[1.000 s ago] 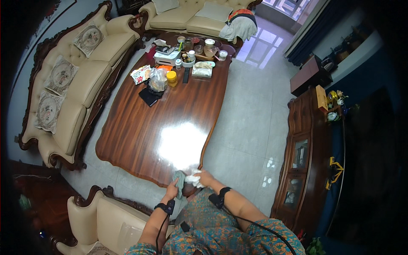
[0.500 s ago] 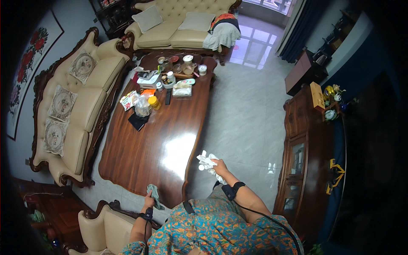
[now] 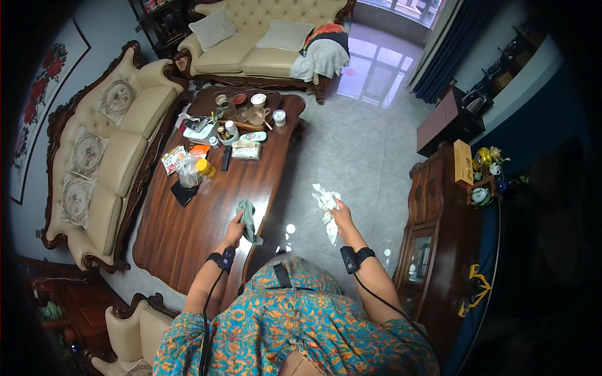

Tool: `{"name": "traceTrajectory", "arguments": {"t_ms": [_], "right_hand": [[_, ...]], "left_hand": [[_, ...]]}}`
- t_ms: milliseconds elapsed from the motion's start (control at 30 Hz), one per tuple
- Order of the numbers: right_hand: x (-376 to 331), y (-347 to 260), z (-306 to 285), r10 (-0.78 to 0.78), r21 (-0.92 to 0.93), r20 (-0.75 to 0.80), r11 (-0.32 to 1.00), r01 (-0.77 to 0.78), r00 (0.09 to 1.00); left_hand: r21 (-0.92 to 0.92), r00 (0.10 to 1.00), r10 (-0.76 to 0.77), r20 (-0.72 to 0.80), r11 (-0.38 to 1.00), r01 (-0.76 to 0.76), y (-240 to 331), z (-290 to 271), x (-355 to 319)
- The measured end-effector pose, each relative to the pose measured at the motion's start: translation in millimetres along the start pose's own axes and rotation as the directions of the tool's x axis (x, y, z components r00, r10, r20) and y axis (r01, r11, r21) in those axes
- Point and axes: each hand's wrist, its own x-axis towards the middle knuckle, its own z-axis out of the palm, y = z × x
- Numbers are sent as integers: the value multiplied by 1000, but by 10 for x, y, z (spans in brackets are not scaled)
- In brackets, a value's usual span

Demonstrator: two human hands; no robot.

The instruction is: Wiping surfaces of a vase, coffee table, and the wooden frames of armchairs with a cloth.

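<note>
My left hand (image 3: 234,230) is closed around a limp grey-green cloth (image 3: 249,222), held over the right edge of the dark wooden coffee table (image 3: 188,235). My right hand (image 3: 342,217) grips crumpled white tissues (image 3: 326,200) above the grey tiled floor, to the right of the table. The tissues hang out past my fingers on the left side. Farther up the table, away from both hands, are a jar with a yellow lid (image 3: 205,167), a black flat item (image 3: 184,193), a black remote control (image 3: 226,158) and a pack of tissues (image 3: 246,150).
A tray (image 3: 232,125) with cups and jars stands at the table's far end. Cream sofas (image 3: 119,182) line the left and far sides, and an armchair (image 3: 135,332) is at lower left. Along the right runs a wooden cabinet (image 3: 433,188); grey floor (image 3: 351,150) lies between.
Both hands have moved forward, the left with the cloth swinging right to the table's edge. My right hand has lifted the tissues slightly farther from my body. The view has shifted a little.
</note>
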Motion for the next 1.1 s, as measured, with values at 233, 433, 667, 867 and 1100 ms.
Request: {"name": "traceTrajectory", "arguments": {"t_ms": [233, 433, 667, 867, 1100], "right_hand": [[718, -780, -360, 37, 117, -67, 993, -29, 997], [1593, -1316, -668, 15, 174, -157, 985, 13, 987], [2509, -2079, -946, 16, 390, -246, 917, 84, 969], [3611, -2549, -1359, -9, 380, -329, 914, 142, 944], [5158, -3264, -1888, -48, 290, -263, 949, 127, 963]], "left_hand": [[-149, 999, -7, 32, 989, 12, 510, 573, 1150], [-196, 996, 4, 94, 980, 15, 950, 864, 2272], [-117, 981, 39, 193, 993, -17, 1833, 1353, 3693], [-172, 972, 15, 236, 985, 26, 2639, 2109, 4607], [-161, 974, -5, 224, 986, 42, 3159, 2834, 5469]]}}
